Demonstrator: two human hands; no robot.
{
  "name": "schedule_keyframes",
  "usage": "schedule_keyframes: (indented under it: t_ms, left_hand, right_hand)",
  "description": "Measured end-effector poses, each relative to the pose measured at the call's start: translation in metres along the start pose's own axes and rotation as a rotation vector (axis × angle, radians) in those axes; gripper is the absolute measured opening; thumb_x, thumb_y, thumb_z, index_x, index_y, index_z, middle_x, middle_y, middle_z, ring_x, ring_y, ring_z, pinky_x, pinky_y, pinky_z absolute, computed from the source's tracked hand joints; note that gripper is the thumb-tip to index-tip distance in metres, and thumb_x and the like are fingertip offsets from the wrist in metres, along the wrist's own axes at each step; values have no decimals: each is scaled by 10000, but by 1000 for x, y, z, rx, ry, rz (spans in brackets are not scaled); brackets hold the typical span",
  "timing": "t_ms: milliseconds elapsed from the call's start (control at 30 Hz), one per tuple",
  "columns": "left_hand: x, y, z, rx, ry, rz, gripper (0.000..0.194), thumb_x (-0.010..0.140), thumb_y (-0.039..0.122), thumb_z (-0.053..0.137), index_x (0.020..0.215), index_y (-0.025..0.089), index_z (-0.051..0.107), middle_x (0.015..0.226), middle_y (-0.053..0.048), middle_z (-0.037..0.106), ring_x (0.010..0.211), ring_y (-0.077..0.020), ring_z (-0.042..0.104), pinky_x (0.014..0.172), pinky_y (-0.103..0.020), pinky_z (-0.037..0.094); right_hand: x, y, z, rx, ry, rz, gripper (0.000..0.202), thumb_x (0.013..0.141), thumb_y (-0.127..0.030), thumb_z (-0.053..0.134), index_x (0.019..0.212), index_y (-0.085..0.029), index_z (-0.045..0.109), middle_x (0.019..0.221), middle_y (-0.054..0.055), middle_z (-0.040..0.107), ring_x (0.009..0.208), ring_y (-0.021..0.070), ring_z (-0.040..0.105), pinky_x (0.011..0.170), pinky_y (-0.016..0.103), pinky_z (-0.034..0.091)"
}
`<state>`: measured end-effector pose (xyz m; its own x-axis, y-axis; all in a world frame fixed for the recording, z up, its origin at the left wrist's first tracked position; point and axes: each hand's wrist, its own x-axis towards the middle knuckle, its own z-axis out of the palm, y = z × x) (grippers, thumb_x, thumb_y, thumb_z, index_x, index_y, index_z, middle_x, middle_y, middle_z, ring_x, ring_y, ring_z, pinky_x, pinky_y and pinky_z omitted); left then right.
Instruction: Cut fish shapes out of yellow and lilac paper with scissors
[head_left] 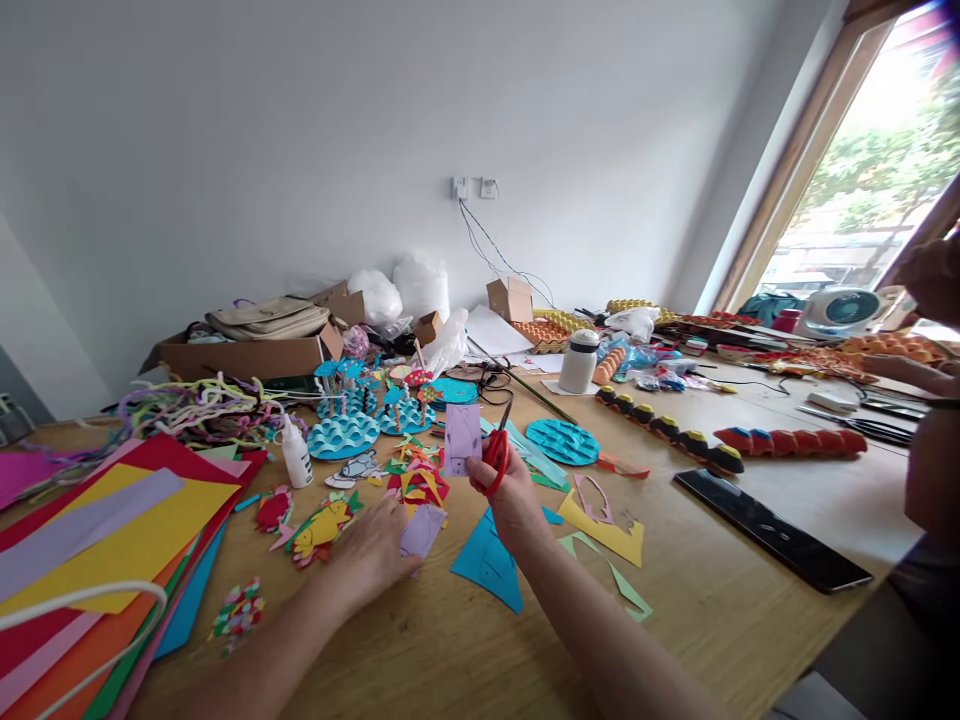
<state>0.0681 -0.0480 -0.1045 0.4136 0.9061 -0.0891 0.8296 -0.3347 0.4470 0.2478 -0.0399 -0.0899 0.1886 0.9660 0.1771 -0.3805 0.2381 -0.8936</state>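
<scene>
My right hand (510,490) is closed on red-handled scissors (495,455), blades pointing up. Thumb and fingers of that hand also pinch an upright purple paper piece (462,435) with pencil lines on it. Low over the table, my left hand (379,545) has its fingers and thumb apart at the left edge of a second purple paper piece (424,530); whether it grips that paper is unclear. Beneath the right wrist lies a blue paper piece (484,565) with a drawn outline. Yellow and red paper fish (321,530) lie left of my left hand.
Coloured paper sheets (150,500) are stacked at left, near a white glue bottle (296,455). Blue wavy paper discs (345,437) stand behind. Yellow paper scraps (611,535), a black phone (772,530) and painted egg-carton strips (667,430) lie right. Another person's arm (926,375) reaches in at far right.
</scene>
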Motion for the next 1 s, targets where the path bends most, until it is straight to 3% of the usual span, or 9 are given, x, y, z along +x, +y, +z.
schedule_keyframes:
  t_ms: [133, 333, 467, 633, 833, 1000]
  left_hand:
    - [-5, 8, -1, 134, -6, 9, 157, 689, 258, 537, 824, 189, 577, 987, -154, 628, 940, -337, 565, 744, -415, 389]
    - [-9, 11, -7, 195, -72, 67, 182, 696, 108, 454, 730, 206, 603, 823, -83, 678, 785, -251, 612, 640, -324, 387]
    - [-5, 3, -9, 197, -27, 54, 128, 706, 191, 507, 806, 202, 585, 919, -92, 662, 856, -258, 606, 681, -325, 396]
    - [-2, 1, -6, 216, 14, 20, 277, 687, 352, 555, 887, 160, 565, 1009, -160, 617, 924, -340, 580, 702, -384, 410]
    - [-2, 6, 0, 246, 10, 17, 198, 704, 179, 496, 883, 173, 579, 1003, -136, 622, 935, -289, 578, 746, -368, 408]
    - [-8, 13, -14, 239, -47, 66, 261, 723, 93, 436, 890, 202, 603, 982, -101, 647, 931, -245, 588, 762, -339, 408]
  right_hand:
    - [-1, -1, 1, -10, -19, -4, 292, 578, -266, 698, 745, -187, 472, 613, -56, 494, 509, 82, 421, 481, 209, 318]
    - [1, 1, -2, -35, -16, -5, 305, 576, -265, 698, 769, -191, 474, 609, -62, 476, 515, 88, 417, 483, 211, 325]
    - [3, 2, -3, -44, -19, -1, 291, 586, -264, 694, 764, -191, 476, 611, -61, 484, 507, 86, 417, 482, 214, 322]
    - [2, 1, -3, -37, -29, -4, 286, 588, -269, 695, 752, -189, 475, 587, -63, 492, 503, 86, 410, 477, 213, 315]
    - [0, -2, -1, -39, -39, -6, 265, 587, -255, 685, 736, -186, 478, 592, -60, 503, 512, 85, 413, 493, 212, 326]
    - [1, -3, -3, -50, -27, -3, 257, 595, -240, 675, 765, -179, 492, 622, -52, 517, 534, 88, 436, 509, 214, 342]
